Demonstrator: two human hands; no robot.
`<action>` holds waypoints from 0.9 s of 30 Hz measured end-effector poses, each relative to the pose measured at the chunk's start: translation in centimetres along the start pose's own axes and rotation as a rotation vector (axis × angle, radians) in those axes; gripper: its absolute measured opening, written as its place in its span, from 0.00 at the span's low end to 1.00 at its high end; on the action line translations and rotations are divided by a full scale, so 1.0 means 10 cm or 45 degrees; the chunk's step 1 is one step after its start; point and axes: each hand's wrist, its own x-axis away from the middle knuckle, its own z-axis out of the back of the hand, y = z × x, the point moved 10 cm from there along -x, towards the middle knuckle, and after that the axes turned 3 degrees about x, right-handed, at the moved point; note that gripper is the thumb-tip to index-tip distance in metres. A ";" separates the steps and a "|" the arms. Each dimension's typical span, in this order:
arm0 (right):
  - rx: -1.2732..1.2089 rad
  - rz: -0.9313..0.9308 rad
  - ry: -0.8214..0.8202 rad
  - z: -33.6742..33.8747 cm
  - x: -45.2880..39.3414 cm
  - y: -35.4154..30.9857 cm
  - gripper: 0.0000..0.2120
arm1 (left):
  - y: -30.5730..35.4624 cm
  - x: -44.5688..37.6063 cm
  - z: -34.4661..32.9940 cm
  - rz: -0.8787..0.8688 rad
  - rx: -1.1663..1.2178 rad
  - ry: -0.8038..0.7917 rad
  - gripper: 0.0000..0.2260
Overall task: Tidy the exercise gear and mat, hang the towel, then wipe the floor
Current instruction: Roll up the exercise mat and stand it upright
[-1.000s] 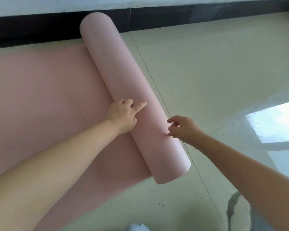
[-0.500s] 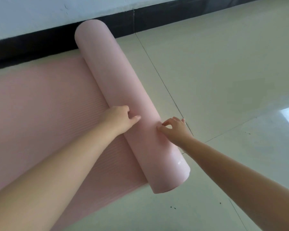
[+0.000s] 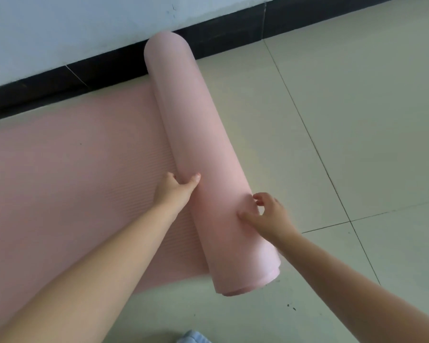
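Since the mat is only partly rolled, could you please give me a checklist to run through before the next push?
1. Left hand on the roll: ok, thumb on top, fingers at the seam with the flat part.
2. Right hand on the roll: ok, fingertips touch its floor-side face.
3. Flat mat ahead lies smooth and bare: ok as far as the frame shows.
4. Near end of the roll even: not ok, layers look slightly stepped.
5. Far end clear of the black skirting: cannot tell, it sits very close.
6. Floor clean: not ok, dark specks near the roll's end.
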 end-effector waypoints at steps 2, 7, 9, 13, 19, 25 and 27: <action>0.090 0.004 -0.066 -0.12 -0.03 -0.01 0.28 | -0.04 0.01 0.00 0.027 -0.047 0.014 0.25; 0.157 0.036 -0.087 -0.12 -0.07 -0.02 0.28 | -0.27 0.20 -0.30 0.271 0.335 -0.305 0.31; 0.091 0.051 -0.147 -0.08 -0.08 0.00 0.28 | -0.31 0.28 -0.42 0.298 0.430 -0.371 0.36; 0.252 0.240 -0.394 -0.09 0.03 0.01 0.41 | -0.14 0.26 -0.40 0.118 0.629 -0.189 0.38; 0.779 0.560 -0.598 -0.33 0.34 0.17 0.66 | -0.08 0.26 -0.39 0.044 0.839 -0.073 0.36; 1.068 0.655 -0.319 -0.29 0.37 0.16 0.70 | -0.02 0.27 -0.36 -0.009 0.842 -0.062 0.35; 1.026 0.648 -0.185 -0.26 0.31 0.17 0.61 | 0.05 0.27 -0.31 -0.041 0.749 -0.068 0.36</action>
